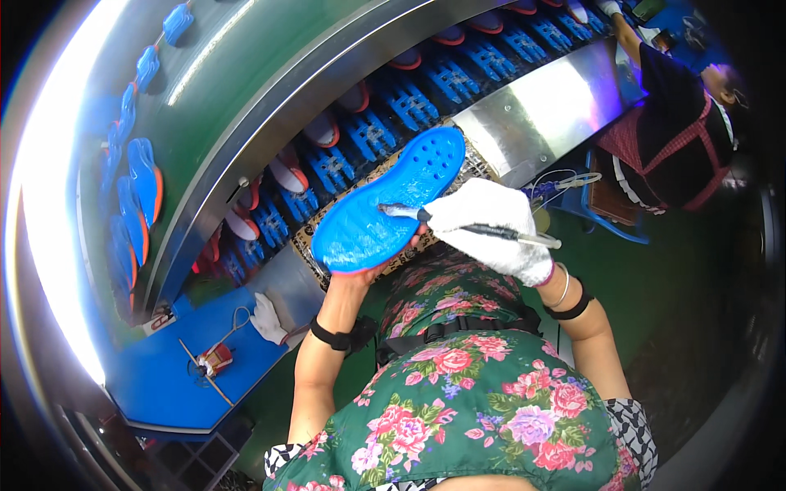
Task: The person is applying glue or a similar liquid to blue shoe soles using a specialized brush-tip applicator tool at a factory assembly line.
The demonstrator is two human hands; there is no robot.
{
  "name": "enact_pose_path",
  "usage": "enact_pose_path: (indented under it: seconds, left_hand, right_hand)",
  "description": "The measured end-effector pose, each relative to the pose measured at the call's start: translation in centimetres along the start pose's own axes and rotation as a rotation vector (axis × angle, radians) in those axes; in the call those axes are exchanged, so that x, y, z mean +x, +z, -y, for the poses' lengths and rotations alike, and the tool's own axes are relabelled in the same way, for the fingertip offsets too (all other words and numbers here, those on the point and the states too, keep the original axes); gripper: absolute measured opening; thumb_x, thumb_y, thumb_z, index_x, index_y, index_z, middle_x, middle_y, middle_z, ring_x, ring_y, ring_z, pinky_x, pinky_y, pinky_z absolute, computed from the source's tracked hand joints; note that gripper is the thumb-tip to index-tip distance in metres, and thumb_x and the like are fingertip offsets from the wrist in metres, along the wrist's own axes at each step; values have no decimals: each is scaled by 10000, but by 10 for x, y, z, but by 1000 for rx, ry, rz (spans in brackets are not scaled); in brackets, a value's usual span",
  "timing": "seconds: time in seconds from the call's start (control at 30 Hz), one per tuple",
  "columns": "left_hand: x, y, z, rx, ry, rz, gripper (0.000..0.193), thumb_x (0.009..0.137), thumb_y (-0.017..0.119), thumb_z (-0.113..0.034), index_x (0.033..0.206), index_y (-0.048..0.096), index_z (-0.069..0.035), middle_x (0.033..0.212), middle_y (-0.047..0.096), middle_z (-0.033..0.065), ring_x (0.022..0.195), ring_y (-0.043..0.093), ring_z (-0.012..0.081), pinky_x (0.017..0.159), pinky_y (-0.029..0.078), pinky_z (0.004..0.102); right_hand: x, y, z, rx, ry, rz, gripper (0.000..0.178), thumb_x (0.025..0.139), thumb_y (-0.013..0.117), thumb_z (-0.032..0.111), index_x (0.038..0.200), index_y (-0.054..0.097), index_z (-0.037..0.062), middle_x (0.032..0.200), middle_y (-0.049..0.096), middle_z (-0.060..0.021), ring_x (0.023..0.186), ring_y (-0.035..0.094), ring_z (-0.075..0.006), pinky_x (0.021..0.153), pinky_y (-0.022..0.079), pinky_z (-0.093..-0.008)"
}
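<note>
A blue shoe sole [368,214] with a reddish edge is held tilted in front of me, its inner face up. That face looks wet and glossy, and one end has several small holes. My left hand [359,277], bare, grips the sole from below; most of its fingers are hidden under it. In a white glove, my right hand [483,219] is closed around a thin-handled brush [403,211]. The brush's bristles touch the middle of the sole.
Beyond the sole runs a curved conveyor with blue slotted racks [409,106] bearing shoe parts. Blue soles [143,176] hang at the far left. A white glove [267,317] and a small pot [215,360] lie on a blue table [155,385]. A co-worker [675,123] is at the upper right.
</note>
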State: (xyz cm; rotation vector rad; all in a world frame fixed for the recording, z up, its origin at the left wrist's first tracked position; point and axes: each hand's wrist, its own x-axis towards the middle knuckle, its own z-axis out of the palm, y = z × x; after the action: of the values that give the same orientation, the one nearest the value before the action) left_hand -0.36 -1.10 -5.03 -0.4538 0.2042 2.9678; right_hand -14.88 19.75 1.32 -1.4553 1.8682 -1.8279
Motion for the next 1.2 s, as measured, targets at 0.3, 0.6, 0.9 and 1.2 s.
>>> enact_pose_path:
  seconds: [0.3,0.6,0.9,1.2]
  left_hand:
    - [6,-28,20,49,158,267,989,813,691,-639,1551,361,-70,1500,477,238,1321,526,421,1123,408,599]
    - [19,19,43,207,263,-179,999,825,671,-706,1579,330,-146,1564,428,150,1408,437,388,1169,333,607]
    - [13,7,46,295,213,-100,962,843,694,-636,1574,324,-133,1541,451,171,1396,461,384,1169,359,587]
    - [34,30,36,396,281,-106,1016,815,662,-724,1562,334,-119,1534,463,147,1374,488,355,1168,365,567]
  right_hand:
    - [12,5,24,-197,-135,-185,176,749,818,15,916,767,35,909,756,-114,766,710,-253,660,561,-349]
    - [58,-6,29,-294,-271,-114,291,780,765,72,1070,767,49,1084,753,-137,917,714,-280,797,555,-382]
    - [37,17,37,-247,-142,-7,362,826,699,88,1184,736,55,1189,730,-133,1042,688,-299,871,540,-405]
    - [38,17,22,-210,-203,-100,351,798,732,28,1147,751,60,1127,738,-117,981,697,-278,858,560,-397]
